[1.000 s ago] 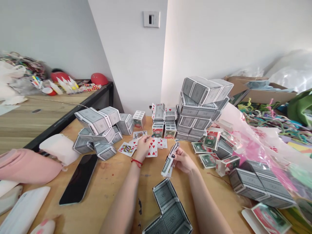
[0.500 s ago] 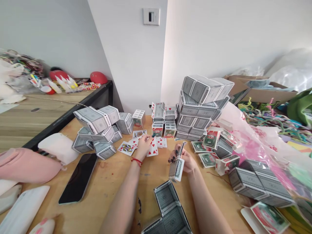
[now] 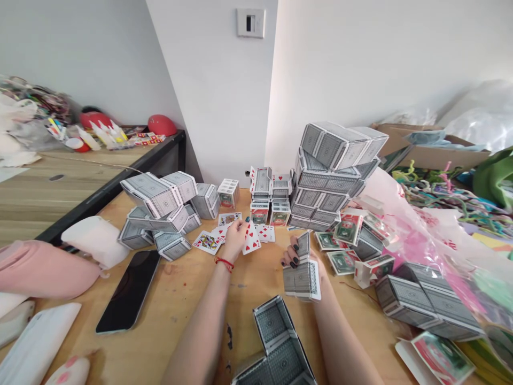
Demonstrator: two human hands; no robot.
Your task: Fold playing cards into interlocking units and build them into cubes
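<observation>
Now | left hand (image 3: 235, 239) pinches a heart card (image 3: 251, 240), loose cards (image 3: 209, 241) just left of it | right hand (image 3: 301, 256) clamped on folded card panel (image 3: 301, 278), card tray (image 3: 276, 342) below the grip

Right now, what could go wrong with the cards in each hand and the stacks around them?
1. The right hand grips folded cards by the top edge only; the piece may spring open or slip.
2. The left hand lifts a hearts card close to small boxes; a nudge could knock them.
3. The tall stack leans unevenly and could topple if the table is bumped.
</observation>
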